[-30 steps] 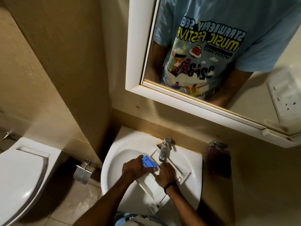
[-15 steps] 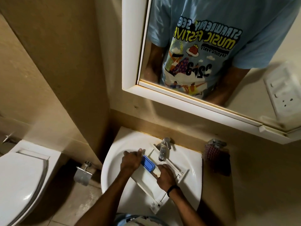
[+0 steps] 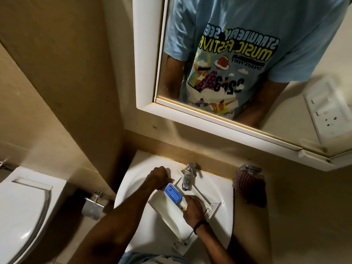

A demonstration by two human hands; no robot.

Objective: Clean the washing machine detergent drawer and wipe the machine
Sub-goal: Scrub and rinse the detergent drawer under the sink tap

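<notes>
Fingers (image 3: 189, 200) around the detergent drawer (image 3: 162, 204)

One white plastic detergent drawer (image 3: 162, 206), blue rectangular insert (image 3: 173, 193) seated on top, lies diagonally across white ceramic sink (image 3: 133, 187), gripped at both ends.

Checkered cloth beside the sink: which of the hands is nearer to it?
Right. The right hand grips the detergent drawer in the sink, left of the checkered cloth. The left hand grips the blue insert's far end, farther left, past the tap.
</notes>
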